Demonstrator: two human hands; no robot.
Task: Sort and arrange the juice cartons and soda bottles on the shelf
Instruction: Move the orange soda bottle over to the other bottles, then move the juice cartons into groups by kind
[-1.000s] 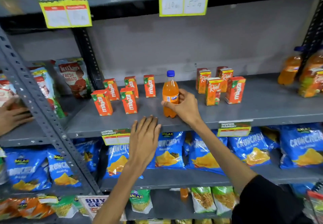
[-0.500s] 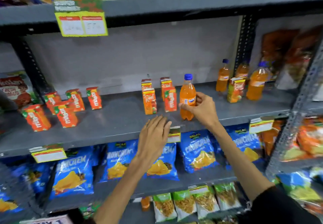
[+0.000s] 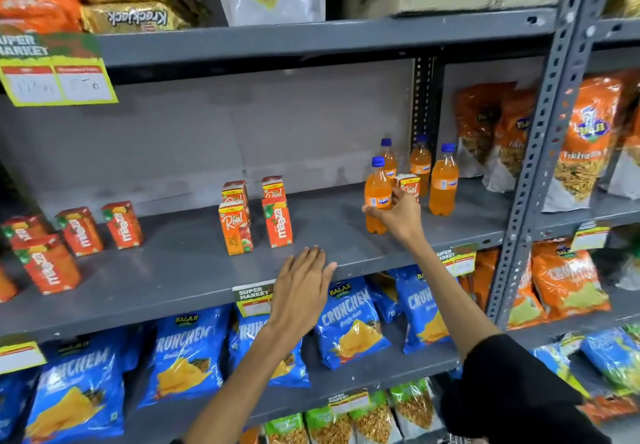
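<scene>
Head view: right hand [image 3: 398, 216] clamped on soda bottle [image 3: 377, 197], carried rightward along grey shelf [image 3: 180, 270] since a second ago, now just left of three bottles [image 3: 444, 180] far right; left hand [image 3: 301, 287] spread flat, empty, on near edge; grouping nearly done.

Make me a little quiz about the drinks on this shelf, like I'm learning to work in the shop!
1. True or false: the right hand grips an orange Fanta bottle.
2. How many other soda bottles stand behind it: A) one, B) three, C) five?
3. Fill in: the left hand rests flat on the grey ___ edge.

Key: 1 true. 2 B, the three bottles at the back right. 3 shelf.
</scene>
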